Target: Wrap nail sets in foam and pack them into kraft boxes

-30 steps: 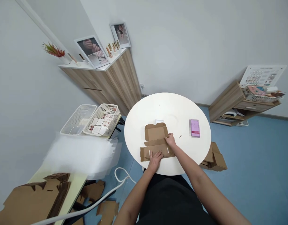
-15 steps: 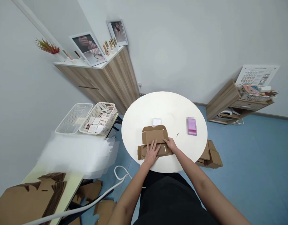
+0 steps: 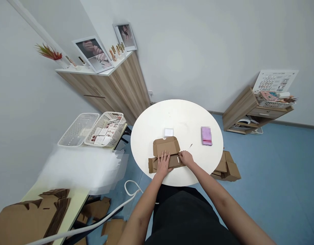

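Observation:
A brown cardboard mailer box (image 3: 166, 145), partly folded, lies at the near side of the round white table (image 3: 182, 114). Its lid panel spreads away from me, with side flaps out. My left hand (image 3: 163, 165) rests on the box's inner panel, fingers spread and pressing down. At the right end of the box, my right hand (image 3: 186, 158) has its fingers curled around the side flap. Just beyond the lid sits a small white box (image 3: 168, 132). Further right on the table is a purple pack (image 3: 206, 136), its surface pixelated.
To the left, a side table holds white baskets (image 3: 105, 129), translucent sheets (image 3: 80, 168) and a stack of flat cardboard (image 3: 26, 217). A white cable (image 3: 105, 217) crosses the lower left. Cardboard boxes (image 3: 228, 166) stand on the floor right of the table.
My right hand has closed from a flatter pose into curled fingers at the box's right flap. The left hand's fingers have shifted slightly left on the panel. The view has turned a little.

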{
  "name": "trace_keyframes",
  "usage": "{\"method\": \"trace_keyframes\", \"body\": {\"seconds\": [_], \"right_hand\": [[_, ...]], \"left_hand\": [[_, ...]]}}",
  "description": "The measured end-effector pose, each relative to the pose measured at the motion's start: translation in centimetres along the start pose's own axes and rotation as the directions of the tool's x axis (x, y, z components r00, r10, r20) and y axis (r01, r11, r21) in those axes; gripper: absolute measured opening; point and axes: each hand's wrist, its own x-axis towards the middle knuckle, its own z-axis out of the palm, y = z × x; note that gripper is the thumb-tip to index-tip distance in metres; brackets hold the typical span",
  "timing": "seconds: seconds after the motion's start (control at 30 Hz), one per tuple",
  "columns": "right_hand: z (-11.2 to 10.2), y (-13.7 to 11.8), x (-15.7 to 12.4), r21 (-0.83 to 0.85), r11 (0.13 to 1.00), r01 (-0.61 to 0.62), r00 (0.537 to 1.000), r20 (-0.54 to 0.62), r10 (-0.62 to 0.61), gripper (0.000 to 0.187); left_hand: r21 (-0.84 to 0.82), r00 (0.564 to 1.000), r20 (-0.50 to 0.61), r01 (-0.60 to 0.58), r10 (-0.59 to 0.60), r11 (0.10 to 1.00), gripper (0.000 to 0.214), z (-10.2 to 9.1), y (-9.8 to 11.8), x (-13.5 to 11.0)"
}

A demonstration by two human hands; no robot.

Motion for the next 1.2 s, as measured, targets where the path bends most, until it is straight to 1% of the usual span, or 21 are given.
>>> {"method": "trace_keyframes", "body": {"seconds": [0.07, 0.13, 0.2, 0.27, 0.33, 0.37, 0.4, 0.43, 0.5, 0.57, 0.63, 0.73, 0.9, 0.97, 1.0, 1.07, 1.1, 1.13, 1.17, 1.2], "right_hand": [[0.4, -0.7, -0.5, -0.063, 0.998, 0.001, 1.000, 0.016, 0.000, 0.020], [0.9, -1.4, -0.8, -0.089, 0.996, -0.010, 0.999, 0.035, 0.013, 0.019], [1.3, -1.9, -1.2, -0.098, 0.995, -0.014, 0.999, 0.044, 0.018, 0.019], [1.2, -1.9, -1.6, -0.105, 0.994, 0.003, 1.000, 0.006, -0.002, 0.020], [0.8, -1.5, -2.2, -0.129, 0.992, 0.012, 0.997, -0.078, -0.022, 0.022], [0.4, -1.2, -2.5, -0.146, 0.989, 0.003, 0.994, -0.111, -0.020, 0.024], [0.1, -1.0, -2.8, -0.164, 0.986, -0.019, 0.993, -0.120, -0.001, 0.026], [-0.2, -0.8, -3.1, -0.183, 0.982, -0.052, 0.995, -0.096, 0.035, 0.028], [-0.5, -0.6, -3.6, -0.219, 0.968, -0.121, 0.992, 0.011, 0.126, 0.031], [-0.4, -0.6, -3.8, -0.236, 0.957, -0.171, 0.974, 0.109, 0.201, 0.033], [-0.2, -0.9, -3.7, -0.226, 0.954, -0.198, 0.962, 0.143, 0.234, 0.033], [0.4, -1.6, -3.3, -0.203, 0.959, -0.196, 0.964, 0.140, 0.226, 0.029], [1.1, -2.2, -3.0, -0.198, 0.974, -0.114, 0.975, 0.166, 0.148, 0.022], [1.0, -1.7, -3.0, -0.141, 0.985, -0.102, 0.983, 0.136, 0.122, 0.023], [0.9, -1.3, -3.0, -0.093, 0.990, -0.102, 0.990, 0.083, 0.110, 0.025], [0.5, 0.0, -3.0, 0.030, 0.993, -0.115, 0.990, -0.084, 0.117, 0.028], [0.3, 0.8, -2.9, 0.101, 0.986, -0.136, 0.975, -0.162, 0.151, 0.029], [0.1, 1.5, -2.8, 0.176, 0.970, -0.170, 0.957, -0.207, 0.205, 0.030], [0.0, 2.3, -2.7, 0.254, 0.944, -0.212, 0.942, -0.205, 0.266, 0.030], [-0.1, 2.9, -2.6, 0.332, 0.908, -0.254, 0.935, -0.157, 0.319, 0.032]], "left_hand": [[-0.006, 1.000, -0.011, 0.005, -0.006, 1.000, 0.102, 0.2, 0.0, 0.1], [-0.004, 1.000, -0.018, 0.011, -0.011, 1.000, 0.102, 0.4, 0.1, 0.1], [0.011, 0.999, 0.006, 0.032, -0.032, 0.999, 0.103, 0.3, 0.2, 0.2], [0.035, 0.997, 0.050, 0.063, -0.065, 0.997, 0.105, 0.1, 0.4, 0.3], [0.054, 0.992, 0.084, 0.090, -0.094, 0.995, 0.106, -0.2, 0.7, 0.3], [0.060, 0.991, 0.092, 0.096, -0.101, 0.994, 0.105, -0.3, 0.8, 0.3], [0.063, 0.990, 0.097, 0.100, -0.105, 0.993, 0.105, -0.4, 0.9, 0.4], [0.064, 0.989, 0.099, 0.101, -0.107, 0.993, 0.105, -0.5, 0.9, 0.4], [0.064, 0.988, 0.103, 0.105, -0.111, 0.992, 0.106, -0.5, 1.0, 0.4], [0.064, 0.988, 0.103, 0.108, -0.114, 0.992, 0.107, -0.4, 1.0, 0.4], [0.062, 0.989, 0.097, 0.110, -0.115, 0.992, 0.107, -0.3, 0.9, 0.4], [0.052, 0.989, 0.092, 0.109, -0.113, 0.993, 0.107, -0.3, 1.0, 0.3], [0.043, 0.988, 0.097, 0.112, -0.116, 0.993, 0.107, -0.4, 1.1, 0.2], [0.039, 0.989, 0.093, 0.112, -0.115, 0.993, 0.108, -0.4, 1.1, 0.2], [0.038, 0.990, 0.090, 0.110, -0.113, 0.993, 0.109, -0.3, 1.0, 0.2], [0.037, 0.991, 0.085, 0.104, -0.107, 0.994, 0.109, -0.3, 1.0, 0.2], [0.037, 0.991, 0.084, 0.102, -0.105, 0.994, 0.109, -0.2, 1.0, 0.2], [0.038, 0.991, 0.084, 0.101, -0.104, 0.994, 0.109, -0.2, 1.0, 0.2], [0.038, 0.991, 0.085, 0.102, -0.105, 0.994, 0.109, -0.2, 1.0, 0.2], [0.039, 0.991, 0.084, 0.105, -0.108, 0.994, 0.109, -0.2, 1.0, 0.2]]}}
